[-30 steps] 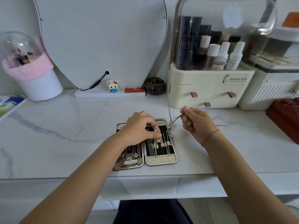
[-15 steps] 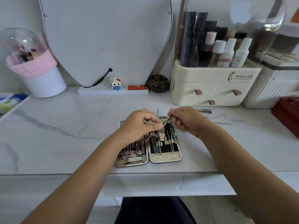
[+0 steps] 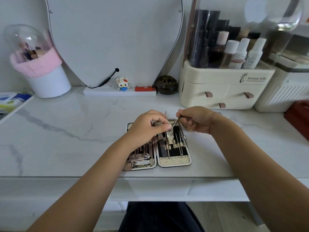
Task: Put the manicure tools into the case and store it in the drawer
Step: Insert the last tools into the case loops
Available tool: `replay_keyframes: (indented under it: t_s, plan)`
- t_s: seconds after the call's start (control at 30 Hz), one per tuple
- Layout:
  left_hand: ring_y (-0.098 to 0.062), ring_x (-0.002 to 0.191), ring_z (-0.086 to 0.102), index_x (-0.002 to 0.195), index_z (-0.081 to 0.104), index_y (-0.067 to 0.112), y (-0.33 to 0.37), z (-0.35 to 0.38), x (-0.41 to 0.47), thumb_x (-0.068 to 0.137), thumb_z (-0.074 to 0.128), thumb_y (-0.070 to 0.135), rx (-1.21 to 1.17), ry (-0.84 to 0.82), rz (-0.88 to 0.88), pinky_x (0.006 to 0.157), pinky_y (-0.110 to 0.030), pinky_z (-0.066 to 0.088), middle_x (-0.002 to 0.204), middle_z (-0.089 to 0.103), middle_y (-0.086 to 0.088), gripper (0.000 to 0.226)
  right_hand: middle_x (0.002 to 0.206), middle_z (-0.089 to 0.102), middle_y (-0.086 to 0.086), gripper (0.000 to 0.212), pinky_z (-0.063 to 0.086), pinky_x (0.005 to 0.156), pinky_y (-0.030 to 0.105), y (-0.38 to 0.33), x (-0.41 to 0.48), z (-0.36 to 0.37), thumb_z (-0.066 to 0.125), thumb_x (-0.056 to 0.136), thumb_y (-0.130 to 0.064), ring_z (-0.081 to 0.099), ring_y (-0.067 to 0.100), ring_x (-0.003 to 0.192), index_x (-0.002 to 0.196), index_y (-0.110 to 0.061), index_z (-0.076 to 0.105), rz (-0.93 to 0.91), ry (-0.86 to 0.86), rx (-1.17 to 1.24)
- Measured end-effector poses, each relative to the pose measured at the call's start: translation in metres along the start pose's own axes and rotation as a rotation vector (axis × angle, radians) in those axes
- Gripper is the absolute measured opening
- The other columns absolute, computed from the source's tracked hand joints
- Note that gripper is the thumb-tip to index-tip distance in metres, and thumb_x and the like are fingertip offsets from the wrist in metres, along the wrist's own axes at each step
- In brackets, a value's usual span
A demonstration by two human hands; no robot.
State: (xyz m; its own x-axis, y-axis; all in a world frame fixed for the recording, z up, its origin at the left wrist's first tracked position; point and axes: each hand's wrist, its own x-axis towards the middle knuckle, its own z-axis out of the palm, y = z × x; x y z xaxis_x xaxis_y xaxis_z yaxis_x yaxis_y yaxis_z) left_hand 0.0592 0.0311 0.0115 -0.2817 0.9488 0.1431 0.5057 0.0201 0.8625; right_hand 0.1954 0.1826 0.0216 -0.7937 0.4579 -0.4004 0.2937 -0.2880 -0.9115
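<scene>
Seen through one wide-angle lens worn at head height, facing forward and tilted down, close above the near edge of the marble surface (image 3: 66, 139), centred on the open case (image 3: 174, 160), reaching as far as the back wall (image 3: 25, 14); straight lines bowed toward the edges
</scene>
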Motion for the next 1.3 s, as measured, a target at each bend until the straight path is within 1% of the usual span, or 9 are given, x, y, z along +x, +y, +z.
replay_keyframes:
  t_s: [0.17,0.47,0.6,0.73,0.83,0.97,1.03,1.13,1.3]
  plan:
    - [0.015,0.098,0.05,0.08,0.07,0.028,0.0,0.001,-0.001,0.081,0.071,0.03,0.019,0.013,-0.009,0.073,0.002,0.027,0.109,0.061,0.016,0.002,0.044,0.042,-0.005,0.031,0.024,0.032,0.013,0.0,0.001,0.001,0.029,0.101,-0.019,0.029,0.003,0.033,0.076,-0.011,0.046,-0.012,-0.041,-0.114]
    - [-0.004,0.103,0.056,0.078,0.071,0.028,-0.004,0.005,0.003,0.079,0.073,0.03,0.018,0.028,0.023,0.09,-0.032,0.045,0.106,0.062,0.013,0.003,0.046,0.04,-0.005,0.031,0.021,0.033,0.014,-0.003,-0.005,0.001,0.029,0.101,-0.019,0.028,0.004,0.034,0.081,-0.01,0.051,0.049,-0.076,-0.185]
    - [-0.005,0.102,0.056,0.081,0.069,0.025,-0.001,0.006,0.003,0.081,0.071,0.03,0.088,0.031,0.021,0.083,-0.02,0.037,0.104,0.065,0.012,0.005,0.047,0.041,-0.003,0.03,0.021,0.034,0.016,-0.005,-0.01,0.01,0.035,0.099,-0.02,0.028,0.005,0.034,0.087,-0.006,0.058,0.041,0.011,-0.318]
    - [-0.006,0.099,0.055,0.089,0.07,0.024,0.002,0.005,0.003,0.082,0.069,0.037,0.176,0.029,-0.028,0.07,-0.013,0.032,0.103,0.067,0.011,0.015,0.054,0.045,0.001,0.017,0.029,0.031,0.015,-0.002,-0.011,0.023,0.049,0.091,-0.016,0.036,0.005,0.029,0.082,-0.007,0.059,-0.04,0.262,-0.599]
    - [-0.003,0.095,0.052,0.09,0.07,0.023,0.005,0.004,0.003,0.083,0.068,0.037,0.23,0.021,-0.016,0.065,-0.01,0.029,0.098,0.065,0.011,0.016,0.05,0.047,0.003,0.025,0.034,0.043,0.022,0.005,-0.009,0.028,0.048,0.085,-0.013,0.037,0.013,0.04,0.083,0.006,0.064,-0.174,0.377,-0.773]
    - [0.004,0.075,0.049,0.088,0.071,0.02,0.01,0.005,0.003,0.082,0.07,0.03,0.281,0.02,0.029,0.059,0.001,0.03,0.074,0.053,0.022,0.012,0.048,0.051,-0.005,0.015,0.037,0.05,0.018,0.01,-0.014,0.03,0.054,0.086,-0.015,0.044,0.0,0.035,0.081,-0.009,0.066,-0.299,0.426,-0.84]
    - [0.0,0.074,0.05,0.088,0.072,0.021,0.01,0.006,0.006,0.081,0.071,0.031,0.316,0.02,0.037,0.061,-0.004,0.033,0.073,0.051,0.021,0.013,0.048,0.052,-0.005,0.011,0.038,0.048,0.013,0.011,-0.016,0.028,0.057,0.085,-0.015,0.045,-0.003,0.034,0.084,-0.01,0.067,-0.317,0.396,-0.828]
    - [-0.012,0.087,0.049,0.086,0.071,0.023,0.008,0.01,0.009,0.081,0.069,0.037,0.41,-0.003,0.026,0.078,-0.028,0.041,0.078,0.05,0.014,0.014,0.049,0.053,-0.003,0.013,0.035,0.043,0.005,0.012,-0.019,0.025,0.06,0.085,-0.016,0.045,-0.002,0.034,0.086,-0.006,0.069,-0.31,0.355,-0.803]
    - [-0.017,0.103,0.045,0.085,0.071,0.024,0.002,0.01,0.013,0.081,0.069,0.038,0.458,0.017,0.044,0.09,-0.039,0.039,0.098,0.058,0.004,0.014,0.043,0.042,-0.011,0.01,0.032,0.049,0.015,0.018,-0.023,0.024,0.063,0.084,-0.019,0.039,0.004,0.04,0.088,-0.013,0.071,-0.371,0.343,-0.792]
